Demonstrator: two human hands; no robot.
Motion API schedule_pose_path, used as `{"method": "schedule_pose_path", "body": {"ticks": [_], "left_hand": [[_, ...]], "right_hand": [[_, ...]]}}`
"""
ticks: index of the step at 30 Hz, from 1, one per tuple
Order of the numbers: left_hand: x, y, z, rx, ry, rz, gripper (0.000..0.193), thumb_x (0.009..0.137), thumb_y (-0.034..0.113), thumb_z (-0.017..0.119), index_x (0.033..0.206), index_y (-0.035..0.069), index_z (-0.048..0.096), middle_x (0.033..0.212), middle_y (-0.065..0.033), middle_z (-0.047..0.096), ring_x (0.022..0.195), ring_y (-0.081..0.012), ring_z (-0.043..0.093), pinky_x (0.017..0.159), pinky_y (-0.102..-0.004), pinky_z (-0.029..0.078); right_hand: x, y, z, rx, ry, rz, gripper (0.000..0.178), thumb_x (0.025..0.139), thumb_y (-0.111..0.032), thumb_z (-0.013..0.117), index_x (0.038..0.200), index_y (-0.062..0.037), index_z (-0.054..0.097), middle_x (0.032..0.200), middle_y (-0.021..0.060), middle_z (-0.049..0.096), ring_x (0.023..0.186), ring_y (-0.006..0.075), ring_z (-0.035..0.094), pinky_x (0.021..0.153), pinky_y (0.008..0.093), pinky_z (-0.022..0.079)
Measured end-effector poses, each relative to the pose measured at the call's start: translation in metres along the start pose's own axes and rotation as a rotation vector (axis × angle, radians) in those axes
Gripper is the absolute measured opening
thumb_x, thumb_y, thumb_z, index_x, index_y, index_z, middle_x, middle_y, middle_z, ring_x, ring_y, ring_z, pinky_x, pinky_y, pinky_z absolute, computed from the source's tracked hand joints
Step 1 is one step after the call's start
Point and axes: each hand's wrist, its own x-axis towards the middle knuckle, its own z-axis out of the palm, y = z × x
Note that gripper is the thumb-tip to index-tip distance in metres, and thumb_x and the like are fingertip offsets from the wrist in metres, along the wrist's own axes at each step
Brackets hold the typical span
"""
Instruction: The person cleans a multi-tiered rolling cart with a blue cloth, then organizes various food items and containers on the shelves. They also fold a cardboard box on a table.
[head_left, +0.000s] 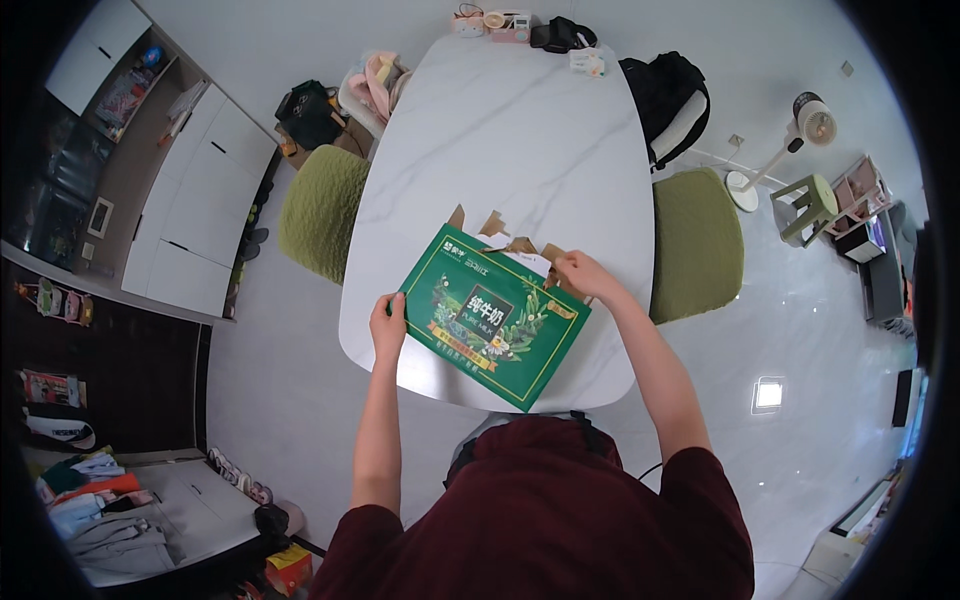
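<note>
A green cardboard milk carton box (440, 290) lies at a slant on the near end of the white marbled table (500, 130). Torn brown cardboard flaps (492, 224) stick up along its far edge, and something white shows in the opening there. My left hand (388, 322) grips the box's left corner, its fingers partly hidden behind the edge. At the far right corner, my right hand (584, 275) is closed on a torn brown flap of the box.
Green-covered chairs stand left (325, 212) and right (698, 245) of the table. At its far end sit a pink radio-like device (510, 27), a black item (563, 36) and a white packet (588, 62). A white fan (815, 122) and a green stool (815, 200) are farther right.
</note>
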Motion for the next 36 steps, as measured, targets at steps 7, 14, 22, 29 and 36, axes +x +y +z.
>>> {"method": "schedule_pose_path", "body": {"ticks": [7, 14, 22, 29, 36], "left_hand": [[0.019, -0.003, -0.003, 0.062, -0.027, 0.047, 0.031, 0.095, 0.028, 0.055, 0.098, -0.001, 0.067, 0.076, -0.0066, 0.065, 0.069, -0.0121, 0.057, 0.064, -0.0274, 0.045], [0.039, -0.007, 0.003, 0.075, -0.144, 0.049, 0.03, 0.095, 0.027, 0.056, 0.096, -0.001, 0.067, 0.073, -0.0051, 0.063, 0.068, -0.0108, 0.055, 0.063, -0.0271, 0.045], [0.068, 0.006, 0.009, 0.044, -0.362, 0.093, 0.027, 0.095, 0.025, 0.056, 0.094, 0.0, 0.066, 0.071, -0.0026, 0.061, 0.067, -0.0097, 0.053, 0.062, -0.0271, 0.044], [0.089, 0.05, 0.023, 0.623, -0.561, 0.133, 0.041, 0.096, 0.04, 0.049, 0.091, 0.003, 0.066, 0.076, -0.0114, 0.066, 0.07, -0.0235, 0.062, 0.067, -0.0351, 0.048], [0.058, 0.08, 0.071, 0.82, -0.361, 0.191, 0.053, 0.096, 0.046, 0.035, 0.085, 0.007, 0.069, 0.08, -0.0162, 0.068, 0.078, -0.0355, 0.065, 0.071, -0.0457, 0.05]], "right_hand": [[0.005, -0.025, 0.001, 0.408, 0.026, 0.022, 0.036, 0.084, -0.019, 0.066, 0.114, -0.0002, 0.057, 0.092, 0.0076, 0.066, 0.078, 0.0176, 0.064, 0.067, 0.0303, 0.052], [-0.124, -0.116, 0.042, -0.378, -0.238, -0.739, 0.035, 0.082, -0.01, 0.06, 0.116, -0.0034, 0.056, 0.087, 0.0133, 0.063, 0.077, 0.0202, 0.063, 0.068, 0.0336, 0.05], [-0.137, -0.121, 0.018, -0.883, 0.061, -0.845, 0.02, 0.079, -0.015, 0.061, 0.096, -0.008, 0.054, 0.065, 0.0046, 0.057, 0.059, 0.0218, 0.061, 0.051, 0.037, 0.046], [-0.035, -0.035, 0.012, 0.03, -0.112, -0.105, 0.042, 0.094, -0.041, 0.053, 0.103, -0.0001, 0.058, 0.09, 0.0097, 0.064, 0.08, 0.0196, 0.063, 0.068, 0.0344, 0.049], [-0.034, -0.008, 0.057, 0.378, -0.322, -0.016, 0.05, 0.099, -0.041, 0.044, 0.12, 0.003, 0.056, 0.103, 0.0072, 0.065, 0.092, 0.0145, 0.059, 0.082, 0.0299, 0.047]]}}
